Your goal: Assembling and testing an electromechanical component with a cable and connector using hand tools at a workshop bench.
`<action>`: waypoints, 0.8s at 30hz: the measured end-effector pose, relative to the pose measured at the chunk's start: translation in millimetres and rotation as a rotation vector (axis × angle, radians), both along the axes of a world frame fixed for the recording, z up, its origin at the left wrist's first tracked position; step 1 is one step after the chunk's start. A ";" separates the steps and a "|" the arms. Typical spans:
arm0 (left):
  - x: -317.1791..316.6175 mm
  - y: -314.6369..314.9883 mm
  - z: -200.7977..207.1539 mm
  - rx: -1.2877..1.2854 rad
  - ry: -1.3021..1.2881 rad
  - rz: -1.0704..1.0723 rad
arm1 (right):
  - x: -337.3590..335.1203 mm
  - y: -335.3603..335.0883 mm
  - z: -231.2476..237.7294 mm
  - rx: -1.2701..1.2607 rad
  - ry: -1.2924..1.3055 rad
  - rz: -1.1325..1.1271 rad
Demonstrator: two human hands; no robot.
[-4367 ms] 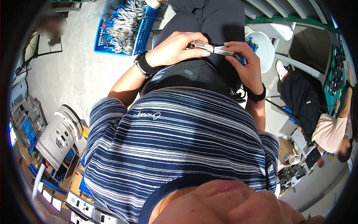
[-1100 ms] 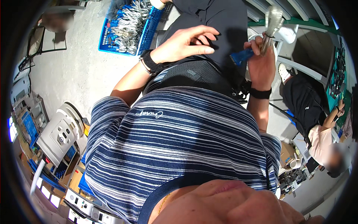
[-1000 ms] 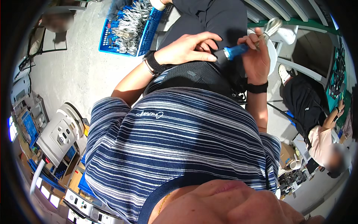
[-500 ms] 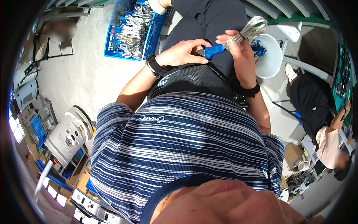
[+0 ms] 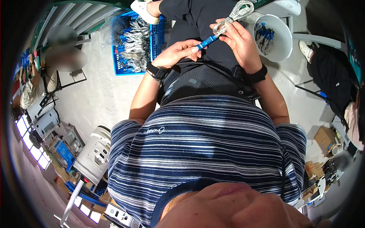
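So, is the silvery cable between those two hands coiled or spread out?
Coiled: the silvery cable is gathered into narrow loops at the right hand.

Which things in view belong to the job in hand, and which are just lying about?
Seemingly part of the job:
Cable bundle, in the right hand
Its blue connector, in the left hand
Blue basket of similar bundles
White bucket of similar cables

Seemingly just lying about:
Cardboard box
Large white casing
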State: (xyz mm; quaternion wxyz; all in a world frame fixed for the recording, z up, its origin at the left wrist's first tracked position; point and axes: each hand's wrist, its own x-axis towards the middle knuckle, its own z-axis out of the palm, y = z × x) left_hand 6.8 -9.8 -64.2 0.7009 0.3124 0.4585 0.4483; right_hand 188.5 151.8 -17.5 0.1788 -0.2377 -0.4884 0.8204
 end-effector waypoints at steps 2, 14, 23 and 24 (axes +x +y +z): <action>-1.3 -0.9 -4.5 -0.023 -0.050 0.042 | 0.0 0.9 -4.0 -0.016 0.006 -0.012; -9.1 0.6 -12.6 -0.117 -0.183 0.136 | 2.6 2.8 -9.3 0.000 0.025 0.032; -10.4 0.1 -13.7 -0.115 -0.197 0.146 | 2.4 3.7 -10.1 0.013 0.038 0.068; -10.4 0.1 -13.6 -0.109 -0.206 0.147 | 2.3 3.8 -9.9 0.013 0.033 0.068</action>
